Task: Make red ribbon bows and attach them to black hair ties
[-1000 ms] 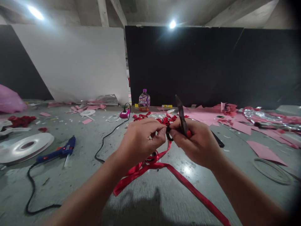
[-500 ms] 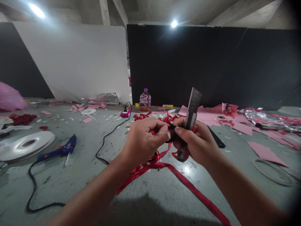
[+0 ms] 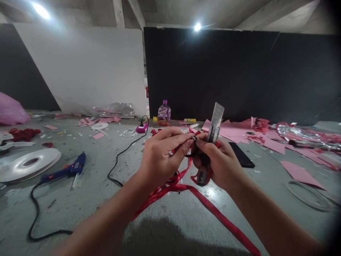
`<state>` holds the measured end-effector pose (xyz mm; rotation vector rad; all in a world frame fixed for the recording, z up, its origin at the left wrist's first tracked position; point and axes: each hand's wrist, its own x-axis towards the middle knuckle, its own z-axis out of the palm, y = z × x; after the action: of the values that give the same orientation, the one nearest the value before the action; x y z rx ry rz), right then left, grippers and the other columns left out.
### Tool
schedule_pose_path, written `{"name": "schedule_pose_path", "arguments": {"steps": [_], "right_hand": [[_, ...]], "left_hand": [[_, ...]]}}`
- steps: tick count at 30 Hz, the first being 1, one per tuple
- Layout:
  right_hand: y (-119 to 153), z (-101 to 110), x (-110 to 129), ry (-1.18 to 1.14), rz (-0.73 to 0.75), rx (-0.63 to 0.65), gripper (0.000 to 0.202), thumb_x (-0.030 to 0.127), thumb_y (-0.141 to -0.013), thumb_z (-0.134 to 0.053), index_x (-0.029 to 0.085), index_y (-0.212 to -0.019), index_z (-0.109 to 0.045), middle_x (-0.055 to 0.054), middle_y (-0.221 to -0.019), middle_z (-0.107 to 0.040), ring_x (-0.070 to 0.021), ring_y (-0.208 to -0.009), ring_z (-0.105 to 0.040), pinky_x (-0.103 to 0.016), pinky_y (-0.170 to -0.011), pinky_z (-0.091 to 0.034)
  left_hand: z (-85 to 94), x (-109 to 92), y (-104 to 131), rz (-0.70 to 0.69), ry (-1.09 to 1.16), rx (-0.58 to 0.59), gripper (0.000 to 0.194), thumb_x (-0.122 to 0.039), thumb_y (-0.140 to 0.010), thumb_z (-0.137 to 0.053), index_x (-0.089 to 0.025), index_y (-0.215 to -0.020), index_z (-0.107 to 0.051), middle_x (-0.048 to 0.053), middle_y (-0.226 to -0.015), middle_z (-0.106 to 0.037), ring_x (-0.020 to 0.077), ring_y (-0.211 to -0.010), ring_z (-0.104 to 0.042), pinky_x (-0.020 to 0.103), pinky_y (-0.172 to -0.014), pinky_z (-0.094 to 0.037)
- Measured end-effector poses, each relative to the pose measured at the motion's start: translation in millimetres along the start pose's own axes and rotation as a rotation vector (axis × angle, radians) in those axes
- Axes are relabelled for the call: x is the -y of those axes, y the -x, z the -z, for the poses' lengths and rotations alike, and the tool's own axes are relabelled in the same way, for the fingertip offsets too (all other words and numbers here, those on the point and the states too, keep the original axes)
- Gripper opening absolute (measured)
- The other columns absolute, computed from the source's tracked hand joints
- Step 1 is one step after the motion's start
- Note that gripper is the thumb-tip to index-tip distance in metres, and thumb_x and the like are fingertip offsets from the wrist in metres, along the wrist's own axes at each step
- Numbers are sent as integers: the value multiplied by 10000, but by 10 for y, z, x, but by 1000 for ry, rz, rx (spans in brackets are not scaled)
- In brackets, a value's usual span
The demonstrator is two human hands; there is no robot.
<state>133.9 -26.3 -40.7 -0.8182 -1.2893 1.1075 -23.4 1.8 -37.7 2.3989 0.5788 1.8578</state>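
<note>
My left hand (image 3: 163, 153) is closed, thumb and forefinger pinching a thin black strip (image 3: 195, 138) whose kind I cannot make out. My right hand (image 3: 225, 160) is wrapped round a utility knife (image 3: 204, 176) with a red and grey handle, its wide blade (image 3: 217, 115) slid out and pointing up and away. The right thumb also presses on the black strip, so the fingertips of both hands nearly meet. Below them a red ribbon (image 3: 213, 209) runs over the floor, loosely looped under the hands. More red ribbon bits lie behind, partly hidden by my fingers.
At left are a white ribbon spool (image 3: 39, 161) and a blue glue gun (image 3: 66, 170) with its cord. Ahead stand a pink power socket (image 3: 142, 127) and a bottle (image 3: 164, 113). A black phone-like slab (image 3: 242, 155) and pink paper scraps (image 3: 301, 173) lie at right.
Both hands have shifted slightly; the right hand and knife moved a little left and down. The left fingers are stretched further over the black strip, and more of the black slab shows.
</note>
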Motion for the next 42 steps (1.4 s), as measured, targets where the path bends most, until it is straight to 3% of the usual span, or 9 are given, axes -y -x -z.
{"name": "schedule_pose_path", "arguments": {"steps": [5,9,19,31,42], "right_hand": [[-2,-6,-2,15,-12,-23,121,244,-863,-536,198,-752,-549,47,-554,-495,-71,-406,-435,-165,-343,-314],[1,-11,2,-1,-43,-38,109,272,-838,-539,200,-756,-546,55,-552,-475,-77,-396,-448,-173,-334,-317],[-24,-9,-23,-43,-123,-147,43,210,-647,-542,189,-684,-548,41,-546,-491,-77,-407,-410,-201,-340,-294],[-37,-8,-77,61,-76,-129,49,197,-717,-502,198,-689,-542,45,-529,-492,-77,-408,-400,-189,-345,-305],[8,44,6,178,-117,-72,159,290,-859,-523,192,-737,-548,29,-599,-512,-80,-420,-420,-213,-362,-273]], "left_hand": [[47,58,12,-201,-185,70,215,-118,-906,-599,-100,-1093,-704,90,-984,-718,145,-912,-670,260,-825,-555],[54,104,26,-287,-267,113,287,-97,-907,-585,-146,-1178,-667,85,-1044,-703,170,-947,-664,309,-827,-548],[46,65,21,-334,-284,177,283,-142,-935,-567,-153,-1205,-650,56,-970,-715,164,-859,-667,319,-760,-529],[73,97,23,-352,-363,180,216,-161,-931,-579,-159,-1130,-663,46,-954,-719,166,-821,-658,321,-747,-518],[135,124,-15,-425,-428,202,159,-139,-903,-619,-128,-1052,-672,57,-960,-732,172,-826,-667,318,-749,-509]]}}
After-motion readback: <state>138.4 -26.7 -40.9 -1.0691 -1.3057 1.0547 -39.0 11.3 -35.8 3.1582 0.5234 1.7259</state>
